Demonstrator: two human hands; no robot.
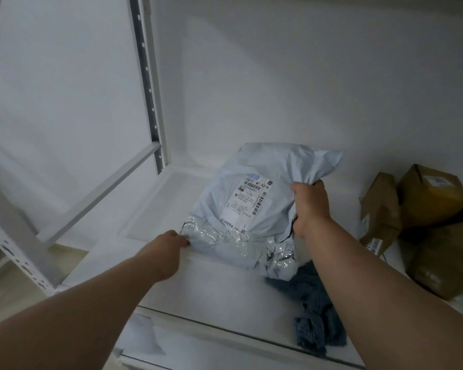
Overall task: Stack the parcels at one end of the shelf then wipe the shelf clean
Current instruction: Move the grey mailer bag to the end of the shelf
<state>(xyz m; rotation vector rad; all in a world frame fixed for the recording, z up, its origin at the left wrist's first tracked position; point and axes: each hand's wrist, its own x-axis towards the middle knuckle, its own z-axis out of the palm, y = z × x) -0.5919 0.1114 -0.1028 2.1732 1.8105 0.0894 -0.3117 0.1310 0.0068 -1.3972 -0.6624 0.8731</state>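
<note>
Nearest the camera, at about 5 o'clock, a blue-grey cloth (316, 316) lies crumpled on the white shelf (211, 287), hanging partly over its front edge and partly tucked under the near corner of the mailer. Just beyond it, at the centre, a pale blue-grey plastic mailer parcel (254, 206) rests on the shelf, its near end wrapped in shiny clear tape. The left hand (171, 243) pinches the taped corner at 8 o'clock of the mailer. The right hand (309, 206) is clenched round a bunched fold of the bag's edge at 3 o'clock.

A white shipping label (251, 202) sits on the mailer's top face; its header reads roughly "501E- M1 A21B", with barcodes along its right side and small printed lines too fine to read.

At 3 o'clock, well apart from the mailer, brown cardboard boxes (425, 225) lean against one another in a loose pile; one carries a white label with unreadable print. At 10 o'clock a grey perforated upright (147, 84) rises from the shelf's back left corner, against the white wall (305, 76).
</note>
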